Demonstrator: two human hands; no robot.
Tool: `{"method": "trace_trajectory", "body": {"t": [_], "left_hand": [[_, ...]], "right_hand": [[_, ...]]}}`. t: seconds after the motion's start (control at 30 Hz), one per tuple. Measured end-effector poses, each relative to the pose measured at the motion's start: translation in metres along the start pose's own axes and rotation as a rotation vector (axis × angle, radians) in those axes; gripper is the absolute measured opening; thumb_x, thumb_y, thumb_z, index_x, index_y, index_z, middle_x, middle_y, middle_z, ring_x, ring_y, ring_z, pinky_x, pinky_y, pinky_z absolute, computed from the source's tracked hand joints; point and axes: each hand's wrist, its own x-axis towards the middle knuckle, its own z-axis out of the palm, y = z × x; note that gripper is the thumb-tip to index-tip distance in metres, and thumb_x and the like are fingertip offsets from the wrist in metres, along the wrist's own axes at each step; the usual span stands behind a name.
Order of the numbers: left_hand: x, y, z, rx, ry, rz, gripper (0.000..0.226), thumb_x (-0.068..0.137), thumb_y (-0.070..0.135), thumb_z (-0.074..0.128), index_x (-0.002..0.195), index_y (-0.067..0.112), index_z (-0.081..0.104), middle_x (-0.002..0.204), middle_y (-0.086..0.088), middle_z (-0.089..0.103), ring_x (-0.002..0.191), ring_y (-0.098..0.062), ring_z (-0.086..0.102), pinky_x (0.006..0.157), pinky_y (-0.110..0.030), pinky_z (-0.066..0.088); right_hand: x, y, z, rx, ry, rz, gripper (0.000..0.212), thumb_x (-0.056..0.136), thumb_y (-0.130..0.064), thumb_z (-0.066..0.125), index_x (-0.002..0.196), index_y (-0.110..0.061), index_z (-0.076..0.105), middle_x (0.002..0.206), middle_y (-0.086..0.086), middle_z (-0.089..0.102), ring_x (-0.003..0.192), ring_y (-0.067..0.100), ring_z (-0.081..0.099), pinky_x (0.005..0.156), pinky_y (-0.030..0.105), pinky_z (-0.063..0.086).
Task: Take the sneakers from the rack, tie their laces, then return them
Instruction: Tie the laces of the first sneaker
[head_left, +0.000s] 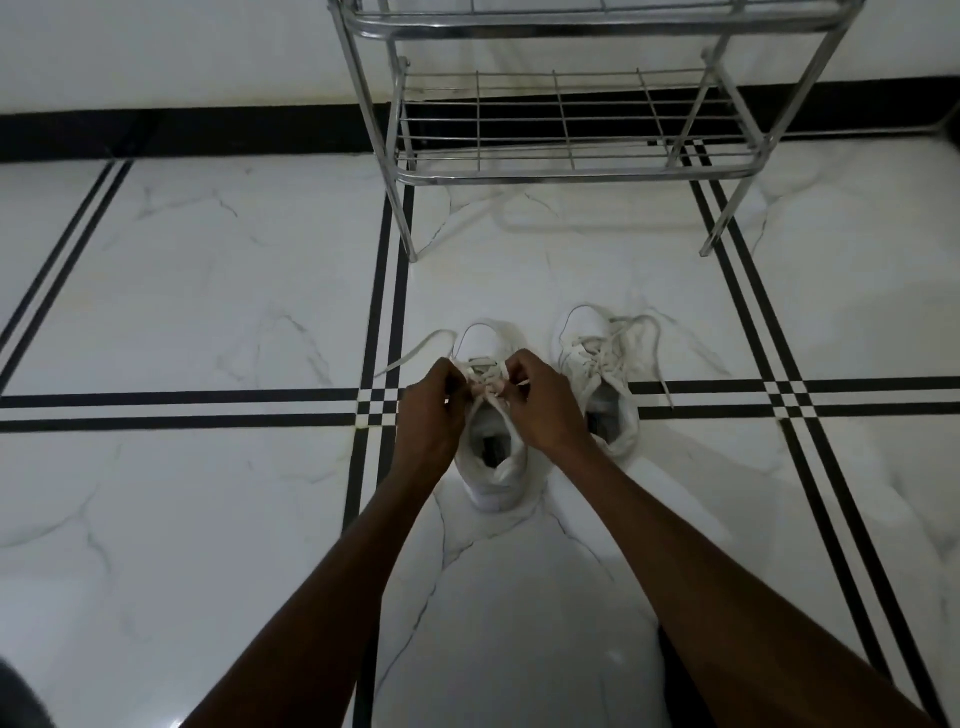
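Observation:
Two white sneakers stand side by side on the floor, toes pointing away from me. Over the left sneaker (493, 462), my left hand (431, 410) and my right hand (545, 405) each pinch a part of its white laces (485, 387) above the tongue. One lace end trails off to the left on the tile. The right sneaker (597, 374) sits untouched, its laces loose and spread to the right. Beyond the shoes stands the metal shoe rack (571, 176), its lower wire shelf bare.
The floor is white marble tile with black stripe inlays (384, 405). A black skirting band (182, 132) runs along the white wall behind the rack. The rack's legs stand on the floor just past the shoes.

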Motion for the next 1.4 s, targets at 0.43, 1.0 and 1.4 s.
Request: {"method": "trace_trajectory", "body": {"t": [0.43,1.0,1.4], "left_hand": [[-0.007,0.015,0.004,-0.432,-0.036,-0.31,0.031,0.1,0.034,0.06,0.101,0.004,0.065,0.098,-0.011,0.076,0.094,-0.024,0.073,0.086,-0.043,0.061],[0.018,0.037,-0.041,-0.422,-0.37,-0.123,0.049,0.111,0.036,0.03,0.099,0.004,0.065,0.104,-0.014,0.072,0.101,-0.017,0.069,0.087,-0.019,0.049],[0.017,0.015,-0.024,-0.05,-0.145,-0.099,0.044,0.104,0.041,0.048,0.145,0.026,0.046,0.143,-0.003,0.057,0.14,-0.026,0.043,0.113,-0.053,0.038]], "right_hand": [[0.005,-0.004,-0.018,0.373,-0.113,0.294,0.019,0.093,-0.026,0.068,0.103,-0.01,0.066,0.101,0.009,0.076,0.095,0.027,0.073,0.085,0.044,0.061],[0.026,-0.051,-0.058,-0.171,-0.36,-0.206,0.024,0.091,-0.036,0.07,0.078,-0.017,0.076,0.067,-0.008,0.069,0.055,0.002,0.06,0.06,0.021,0.045],[0.019,-0.032,-0.05,0.497,-0.058,0.038,0.013,0.076,-0.012,0.086,0.084,-0.008,0.076,0.09,0.012,0.079,0.086,0.026,0.077,0.064,0.023,0.055]]}}
